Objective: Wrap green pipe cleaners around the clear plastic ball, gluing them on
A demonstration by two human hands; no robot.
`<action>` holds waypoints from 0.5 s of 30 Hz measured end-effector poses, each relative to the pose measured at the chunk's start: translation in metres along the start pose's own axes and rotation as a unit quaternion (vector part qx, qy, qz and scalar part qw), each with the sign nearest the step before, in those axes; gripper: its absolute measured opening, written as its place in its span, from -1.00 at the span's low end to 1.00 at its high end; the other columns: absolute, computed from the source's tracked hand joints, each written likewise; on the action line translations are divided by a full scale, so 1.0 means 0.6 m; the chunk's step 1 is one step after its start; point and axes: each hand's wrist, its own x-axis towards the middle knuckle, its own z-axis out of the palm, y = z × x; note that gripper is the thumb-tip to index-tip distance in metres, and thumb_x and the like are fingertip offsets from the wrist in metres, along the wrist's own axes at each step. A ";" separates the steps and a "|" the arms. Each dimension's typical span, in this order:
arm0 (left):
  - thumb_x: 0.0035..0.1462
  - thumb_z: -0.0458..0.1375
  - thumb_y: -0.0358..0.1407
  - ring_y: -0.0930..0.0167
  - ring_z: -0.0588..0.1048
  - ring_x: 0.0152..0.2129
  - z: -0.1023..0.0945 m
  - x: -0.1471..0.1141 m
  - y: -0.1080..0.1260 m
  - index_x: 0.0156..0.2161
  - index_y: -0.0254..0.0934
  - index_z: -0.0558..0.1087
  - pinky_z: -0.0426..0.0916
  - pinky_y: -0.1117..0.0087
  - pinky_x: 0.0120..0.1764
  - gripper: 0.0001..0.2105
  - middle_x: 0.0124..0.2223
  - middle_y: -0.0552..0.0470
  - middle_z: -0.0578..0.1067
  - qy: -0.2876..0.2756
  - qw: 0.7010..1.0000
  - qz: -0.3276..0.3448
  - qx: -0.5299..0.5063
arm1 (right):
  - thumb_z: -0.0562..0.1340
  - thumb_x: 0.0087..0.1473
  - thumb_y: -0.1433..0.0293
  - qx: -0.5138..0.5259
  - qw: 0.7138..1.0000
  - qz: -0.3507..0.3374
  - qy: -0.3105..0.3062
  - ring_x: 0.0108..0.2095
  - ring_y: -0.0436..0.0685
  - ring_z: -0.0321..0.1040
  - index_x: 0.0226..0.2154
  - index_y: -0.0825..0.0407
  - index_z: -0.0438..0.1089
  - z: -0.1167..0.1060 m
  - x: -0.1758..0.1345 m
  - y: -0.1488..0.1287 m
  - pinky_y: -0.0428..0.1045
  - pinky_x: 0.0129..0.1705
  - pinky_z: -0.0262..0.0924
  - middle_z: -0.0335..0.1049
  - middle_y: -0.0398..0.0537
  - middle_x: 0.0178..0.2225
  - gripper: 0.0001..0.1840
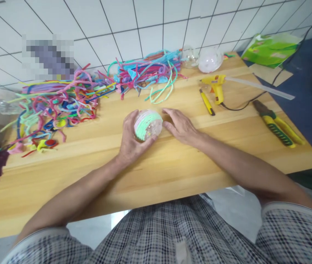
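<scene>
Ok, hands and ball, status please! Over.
Left hand holding ball. Right hand beside it, touch unclear. Ball partly mint green. Glue gun not in the way.

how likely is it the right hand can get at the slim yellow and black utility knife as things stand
Probably yes: the right hand seems not to grip the clear and mint-green ball, and only pale wooden tabletop shows between that hand and the knife.

Glue gun (216, 88): we see small dark marks on its yellow body, too small for us to read
Green packet (271, 50): we see patches of coloured print, but can make out no letters or numbers in it
Utility knife (206, 102): we can read no word or number on it
Pliers (276, 129): we can read nothing on the handles
</scene>
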 end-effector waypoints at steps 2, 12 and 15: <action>0.31 0.37 0.26 -0.04 0.41 0.45 0.000 -0.001 -0.006 0.56 -0.03 0.08 0.36 -0.23 0.48 -0.06 0.49 -0.26 0.33 0.001 0.999 -0.019 -0.038 | -0.02 0.56 -0.13 0.023 1.000 0.000 0.009 0.40 0.44 0.44 0.45 -0.02 0.30 -0.007 -0.002 -0.003 0.44 0.44 0.35 0.50 0.29 0.39 -0.27; 0.29 0.31 0.36 -0.03 0.45 0.40 -0.002 -0.002 -0.021 0.55 -0.03 0.09 0.45 -0.14 0.43 -0.05 0.50 -0.23 0.33 -0.029 0.991 -0.082 -0.105 | 0.24 0.39 -0.25 0.094 0.994 -0.051 0.021 0.31 0.46 0.52 0.54 -0.08 0.18 -0.010 -0.012 -0.011 0.37 0.33 0.49 0.44 0.27 0.42 -0.07; 0.29 0.31 0.36 -0.04 0.43 0.42 0.001 -0.004 -0.024 0.55 -0.04 0.09 0.43 -0.14 0.44 -0.04 0.49 -0.24 0.32 -0.033 0.991 -0.075 -0.101 | 0.37 0.28 -0.26 0.089 0.993 -0.078 0.000 0.43 0.53 0.40 0.59 -0.11 0.09 -0.001 -0.016 -0.013 0.42 0.37 0.47 0.32 0.29 0.50 0.09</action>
